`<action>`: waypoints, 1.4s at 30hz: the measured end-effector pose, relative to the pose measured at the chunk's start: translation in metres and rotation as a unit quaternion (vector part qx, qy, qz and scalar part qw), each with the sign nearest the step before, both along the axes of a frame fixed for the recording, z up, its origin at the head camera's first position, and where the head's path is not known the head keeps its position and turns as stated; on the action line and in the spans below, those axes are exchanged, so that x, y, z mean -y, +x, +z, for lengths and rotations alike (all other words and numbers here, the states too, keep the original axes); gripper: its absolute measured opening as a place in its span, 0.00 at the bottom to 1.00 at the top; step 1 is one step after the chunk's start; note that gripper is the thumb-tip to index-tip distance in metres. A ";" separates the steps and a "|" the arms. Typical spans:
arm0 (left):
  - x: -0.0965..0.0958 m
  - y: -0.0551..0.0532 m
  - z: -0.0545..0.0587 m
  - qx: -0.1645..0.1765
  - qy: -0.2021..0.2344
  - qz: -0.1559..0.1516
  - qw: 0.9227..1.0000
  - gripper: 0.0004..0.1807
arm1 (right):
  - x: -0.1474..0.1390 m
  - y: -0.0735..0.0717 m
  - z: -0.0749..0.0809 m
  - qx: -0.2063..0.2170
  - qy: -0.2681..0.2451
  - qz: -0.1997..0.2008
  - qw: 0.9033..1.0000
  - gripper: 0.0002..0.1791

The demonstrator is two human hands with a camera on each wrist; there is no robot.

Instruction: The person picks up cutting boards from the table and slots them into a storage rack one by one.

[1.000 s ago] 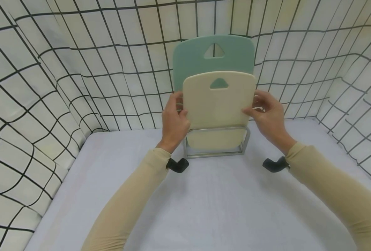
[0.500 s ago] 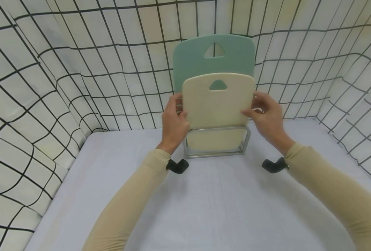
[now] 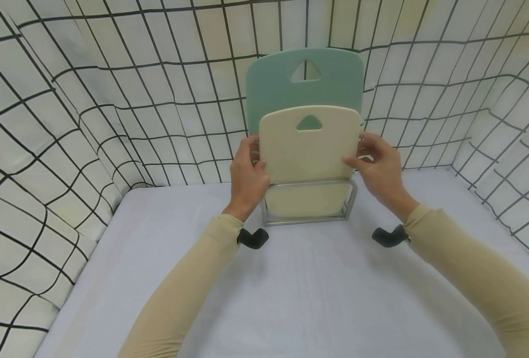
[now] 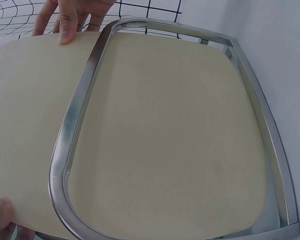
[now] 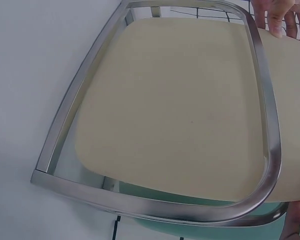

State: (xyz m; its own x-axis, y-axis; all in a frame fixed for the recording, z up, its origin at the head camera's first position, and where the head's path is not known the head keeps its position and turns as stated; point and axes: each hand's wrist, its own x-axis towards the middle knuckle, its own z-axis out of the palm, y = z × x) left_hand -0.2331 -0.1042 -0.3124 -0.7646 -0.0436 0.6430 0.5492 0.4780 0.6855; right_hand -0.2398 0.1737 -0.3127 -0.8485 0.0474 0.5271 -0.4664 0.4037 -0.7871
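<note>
A cream cutting board (image 3: 309, 154) stands upright in a metal rack (image 3: 308, 220), its lower part behind the front bar. My left hand (image 3: 248, 176) grips its left edge, thumb on the front face. On the opposite edge my right hand (image 3: 378, 166) pinches the board between thumb and fingers. Behind it rises a larger green cutting board (image 3: 273, 82), its lower part hidden. In the left wrist view the cream board (image 4: 165, 135) shows through the rack's frame (image 4: 70, 130). The right wrist view shows the board's bottom edge inside the frame, apart from the rack's base bar (image 5: 72, 120).
The rack rests on a white-covered table (image 3: 300, 298). A white wall with a black grid (image 3: 183, 94) stands close behind the boards, and similar walls flank both sides. A black wrist mount (image 3: 254, 238) juts from the left cuff, another (image 3: 389, 236) from the right.
The cream board has sunk slightly and shifted a little left, its top edge lower against the green board. Both hands keep their hold and have moved slightly with it. The rack has stayed put.
</note>
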 end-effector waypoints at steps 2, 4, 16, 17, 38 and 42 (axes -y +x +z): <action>0.000 0.000 0.000 0.001 0.001 0.000 1.000 0.28 | 0.000 0.000 0.000 0.001 0.000 0.000 1.000 0.30; 0.000 0.000 0.000 0.002 0.001 0.001 1.000 0.28 | 0.000 -0.001 -0.001 0.001 0.000 0.000 1.000 0.30; 0.000 0.000 -0.001 0.010 0.002 0.002 1.000 0.29 | 0.000 -0.003 -0.003 0.000 0.001 -0.001 1.000 0.30; 0.000 0.000 -0.001 0.010 0.002 0.002 1.000 0.29 | 0.000 -0.004 -0.003 0.001 0.001 -0.001 1.000 0.30; 0.002 0.001 -0.006 -0.005 0.008 0.003 1.000 0.25 | 0.001 -0.011 -0.008 0.016 0.006 -0.007 1.000 0.30; 0.004 0.000 -0.006 -0.014 0.006 0.003 1.000 0.24 | 0.001 -0.012 -0.008 0.016 0.003 -0.008 1.000 0.30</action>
